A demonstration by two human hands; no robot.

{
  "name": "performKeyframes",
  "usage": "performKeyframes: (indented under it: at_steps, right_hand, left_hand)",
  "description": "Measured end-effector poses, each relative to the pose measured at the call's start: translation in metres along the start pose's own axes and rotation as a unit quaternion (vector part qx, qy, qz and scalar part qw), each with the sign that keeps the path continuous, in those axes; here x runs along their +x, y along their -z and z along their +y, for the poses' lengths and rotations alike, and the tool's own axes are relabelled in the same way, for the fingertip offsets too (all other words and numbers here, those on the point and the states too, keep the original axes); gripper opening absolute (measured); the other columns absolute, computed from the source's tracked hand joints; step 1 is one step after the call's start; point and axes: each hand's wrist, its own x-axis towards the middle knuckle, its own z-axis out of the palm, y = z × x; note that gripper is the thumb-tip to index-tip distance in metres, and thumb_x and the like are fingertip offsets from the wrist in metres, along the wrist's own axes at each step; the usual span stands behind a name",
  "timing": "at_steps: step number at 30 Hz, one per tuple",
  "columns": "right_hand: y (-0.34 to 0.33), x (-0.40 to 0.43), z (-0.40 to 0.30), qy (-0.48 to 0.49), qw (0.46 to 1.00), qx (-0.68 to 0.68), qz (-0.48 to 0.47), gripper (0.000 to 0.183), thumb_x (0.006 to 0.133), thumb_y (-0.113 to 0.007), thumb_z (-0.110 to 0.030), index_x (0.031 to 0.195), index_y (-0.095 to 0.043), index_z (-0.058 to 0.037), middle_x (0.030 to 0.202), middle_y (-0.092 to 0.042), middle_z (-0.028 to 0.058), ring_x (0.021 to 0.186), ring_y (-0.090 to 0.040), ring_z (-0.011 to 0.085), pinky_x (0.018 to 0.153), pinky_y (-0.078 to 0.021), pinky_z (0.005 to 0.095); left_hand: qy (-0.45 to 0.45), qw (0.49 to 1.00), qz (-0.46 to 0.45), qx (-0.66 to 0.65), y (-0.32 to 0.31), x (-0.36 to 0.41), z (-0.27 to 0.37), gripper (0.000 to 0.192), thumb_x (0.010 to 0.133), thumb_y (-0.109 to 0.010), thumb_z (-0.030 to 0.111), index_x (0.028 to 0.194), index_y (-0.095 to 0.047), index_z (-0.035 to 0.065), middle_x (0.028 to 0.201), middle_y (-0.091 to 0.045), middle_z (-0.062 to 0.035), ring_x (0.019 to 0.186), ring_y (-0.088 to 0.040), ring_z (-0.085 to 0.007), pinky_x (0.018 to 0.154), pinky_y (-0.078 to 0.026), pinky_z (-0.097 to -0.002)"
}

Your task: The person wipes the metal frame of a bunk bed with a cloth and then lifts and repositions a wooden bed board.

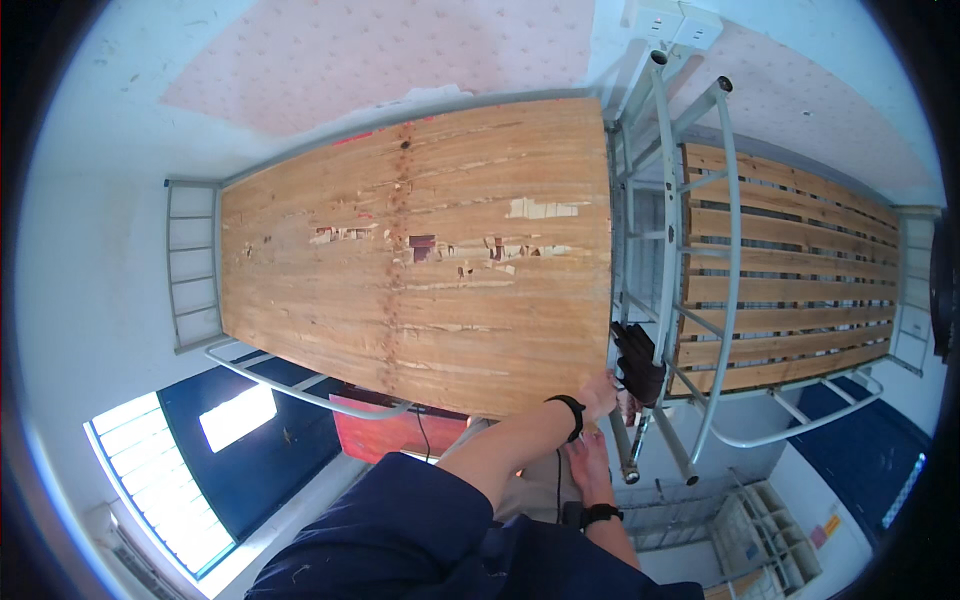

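My left hand [598, 396] is at the near right corner of a worn plywood bed board [315, 285], beside the metal bed frame. Just below it, my right hand [590, 459] reaches up with its fingertips close to the same corner. What either hand grips is too small and hidden to tell. A black glove [639, 364] rests against the frame right next to my left hand. Whether a hand is inside it I cannot tell. A small reddish patterned thing [628, 399] shows under the glove. Black bands circle both my wrists.
Pale metal bed posts and rails [670, 232] rise between the board and a second bunk with wooden slats [787, 289]. A curved guard rail [300, 394] runs along the near left side. A red panel [390, 424] and a thin black cable [559, 484] are below.
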Motion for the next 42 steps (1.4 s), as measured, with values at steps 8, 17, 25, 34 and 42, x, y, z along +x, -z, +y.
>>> performKeyframes:
  at_steps: [8, 17, 25, 34, 42]
  right_hand:
    - [0.005, 0.022, 0.035, 0.049, 0.997, 0.016, 0.055, 0.025, 0.092, -0.055, -0.013, 0.113, -0.041, -0.0103, 0.108, -0.053, 0.0082, 0.102, -0.054, 0.0244, 0.084, -0.0488, 0.0441]
    - [0.0, 0.024, 0.032, 0.031, 0.995, 0.008, 0.091, 0.027, 0.091, -0.057, -0.016, 0.111, -0.04, -0.0081, 0.105, -0.054, 0.0125, 0.097, -0.055, 0.0287, 0.088, -0.0463, 0.0518]
    - [-0.01, 0.039, 0.021, -0.003, 0.999, -0.005, 0.05, 0.027, 0.096, -0.049, -0.026, 0.116, -0.05, -0.0071, 0.11, -0.057, 0.0096, 0.104, -0.054, 0.0252, 0.098, -0.0402, 0.0456]
    - [0.0, 0.049, 0.017, -0.008, 0.994, -0.073, 0.084, 0.033, 0.096, -0.047, -0.03, 0.117, -0.052, -0.0054, 0.112, -0.058, 0.0099, 0.104, -0.055, 0.0248, 0.098, -0.0415, 0.042]
    - [0.011, 0.054, 0.008, -0.019, 0.996, -0.064, 0.061, 0.035, 0.095, -0.049, -0.033, 0.116, -0.052, -0.0049, 0.109, -0.058, 0.0116, 0.104, -0.054, 0.0268, 0.094, -0.0439, 0.0412]
  left_hand:
    - [0.045, 0.994, -0.076, -0.061, 0.051, -0.028, -0.012, 0.02, 0.079, -0.056, 0.025, 0.087, -0.074, 0.0173, 0.101, -0.066, 0.0006, 0.105, -0.05, -0.0213, 0.094, -0.037, -0.0344]
    - [0.127, 0.916, 0.14, -0.353, 0.05, -0.169, -0.066, 0.053, 0.07, -0.065, 0.035, 0.113, -0.057, 0.0049, 0.119, -0.054, -0.017, 0.112, -0.046, -0.0341, 0.096, -0.037, -0.0463]
    - [0.856, 0.22, 0.209, -0.419, -0.101, -0.406, -0.064, 0.069, 0.075, -0.067, 0.042, 0.123, -0.045, -0.0025, 0.119, -0.05, -0.0246, 0.114, -0.048, -0.0339, 0.096, -0.039, -0.0391]
    - [0.456, -0.139, 0.451, -0.755, -0.117, -0.416, -0.039, 0.058, 0.087, -0.054, 0.043, 0.128, -0.041, 0.0036, 0.124, -0.049, -0.0141, 0.112, -0.049, -0.0256, 0.092, -0.04, -0.0358]
    - [0.497, -0.224, 0.522, -0.656, -0.133, -0.39, -0.046, 0.027, 0.085, -0.066, 0.03, 0.095, -0.06, 0.0061, 0.083, -0.063, -0.004, 0.075, -0.061, -0.0175, 0.071, -0.049, -0.0321]
